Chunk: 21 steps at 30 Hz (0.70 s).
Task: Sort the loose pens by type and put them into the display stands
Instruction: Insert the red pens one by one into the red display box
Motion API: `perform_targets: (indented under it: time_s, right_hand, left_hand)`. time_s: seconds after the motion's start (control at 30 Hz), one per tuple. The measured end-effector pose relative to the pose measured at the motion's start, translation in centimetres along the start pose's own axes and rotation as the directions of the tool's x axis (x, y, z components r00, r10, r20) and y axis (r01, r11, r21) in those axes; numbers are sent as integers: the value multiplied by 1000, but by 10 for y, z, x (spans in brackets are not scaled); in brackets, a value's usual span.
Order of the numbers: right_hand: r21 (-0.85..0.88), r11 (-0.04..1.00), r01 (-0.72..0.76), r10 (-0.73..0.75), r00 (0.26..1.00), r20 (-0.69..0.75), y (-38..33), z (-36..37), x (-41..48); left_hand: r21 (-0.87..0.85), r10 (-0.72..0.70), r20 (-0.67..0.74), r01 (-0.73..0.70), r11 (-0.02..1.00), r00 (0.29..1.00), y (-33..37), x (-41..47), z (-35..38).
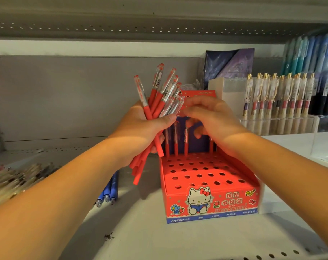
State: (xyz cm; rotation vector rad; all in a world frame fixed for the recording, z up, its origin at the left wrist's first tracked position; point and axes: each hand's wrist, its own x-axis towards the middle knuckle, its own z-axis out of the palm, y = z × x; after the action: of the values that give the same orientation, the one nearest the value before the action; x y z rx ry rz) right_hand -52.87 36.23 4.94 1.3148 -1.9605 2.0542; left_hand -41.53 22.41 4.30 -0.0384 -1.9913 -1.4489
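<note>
On the white metal shelf (159, 237), three blue pens (108, 190) lie side by side just left of the red cardboard Hello Kitty display stand (206, 203), and a heap of mixed loose pens (15, 177) lies at the far left; a dark purple packet (229, 66) leans behind the stand, and a clear acrylic rack of gold-clipped pens (275, 102) stands to its right; the left hand (140, 126) grips a fanned bundle of red pens with clear caps (159, 102) above and left of the stand; the right hand (210, 117), fingers curled, reaches to the bundle's caps and hides part of the stand's back row, though I cannot tell whether it pinches one; a few upright red pens (176, 145) stand in the rear holes, and the rows in front lie open; bare shelf runs from the stand to the perforated front edge (272, 256)
</note>
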Motion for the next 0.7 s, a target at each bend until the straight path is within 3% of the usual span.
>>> perform_targets:
  time_s: [0.07, 0.33, 0.57, 0.63, 0.7]
  right_hand:
    - [180, 982, -52, 35, 995, 94, -5, 5, -5]
    - [369, 925, -91, 38, 988, 148, -5, 8, -9]
    - [512, 859, -28, 85, 992, -90, -12, 2, -1]
    - [474, 880, 36, 51, 984, -170, -13, -5, 3]
    - [311, 946, 88, -15, 973, -232, -11, -10, 6]
  left_hand:
    - [6, 12, 41, -12, 1000, 999, 0, -2, 2]
    - [-28, 14, 53, -12, 1000, 999, 1, -2, 4]
    - [75, -45, -69, 51, 996, 997, -2, 2, 2]
    - [88, -51, -118, 62, 994, 992, -2, 3, 1]
    - [55, -67, -150, 76, 996, 986, -1, 4, -1]
